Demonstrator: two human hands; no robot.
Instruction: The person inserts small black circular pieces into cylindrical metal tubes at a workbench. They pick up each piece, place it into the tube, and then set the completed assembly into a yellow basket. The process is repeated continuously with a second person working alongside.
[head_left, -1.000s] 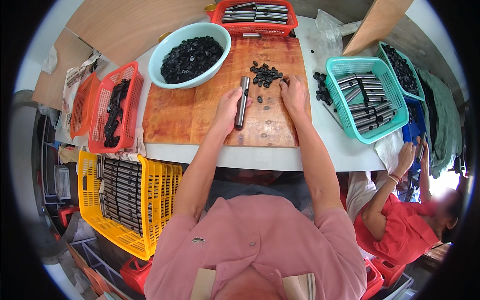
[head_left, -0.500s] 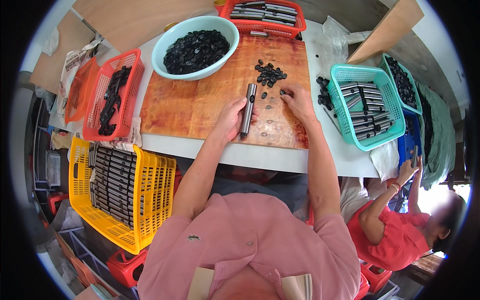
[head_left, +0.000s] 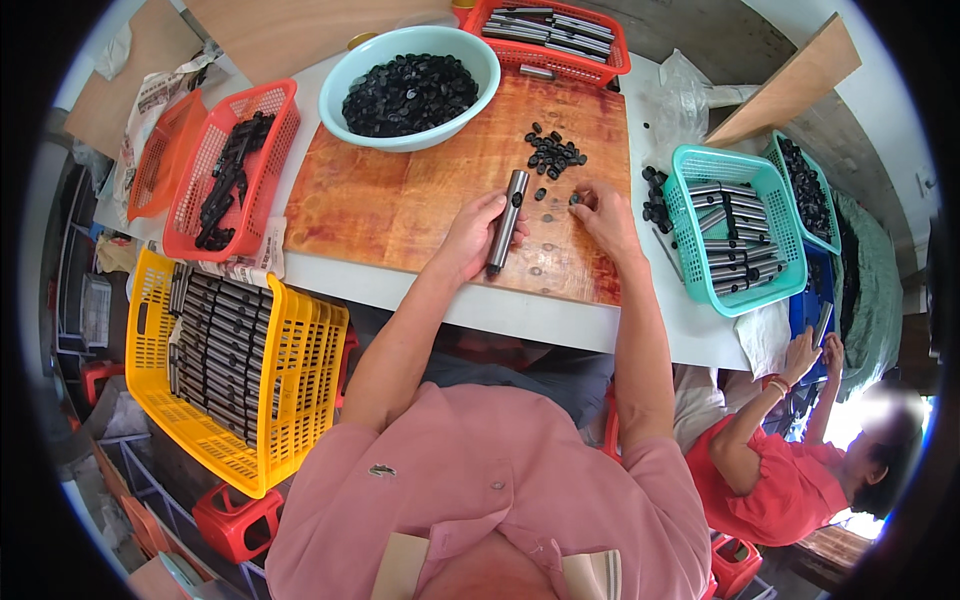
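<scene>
Drawn back from the edge of a small pile of black pieces (head_left: 556, 152) since a second ago, the right hand (head_left: 608, 222) pinches a black piece (head_left: 574, 199) between its fingertips, right of the frame's centre. Near the middle, the left hand (head_left: 480, 230) grasps a metal cylinder (head_left: 508, 222), tilted with its upper end leaning right and a dark hole near that end. Both hands are over a reddish-brown wooden board (head_left: 380, 215). Above and to the left stands a pale blue bowl (head_left: 468, 112) heaped with black pieces. More cylinders fill a teal basket (head_left: 692, 245) at right and a yellow crate (head_left: 312, 375) at lower left. At far right, a co-worker (head_left: 765, 465) in red holds one.
</scene>
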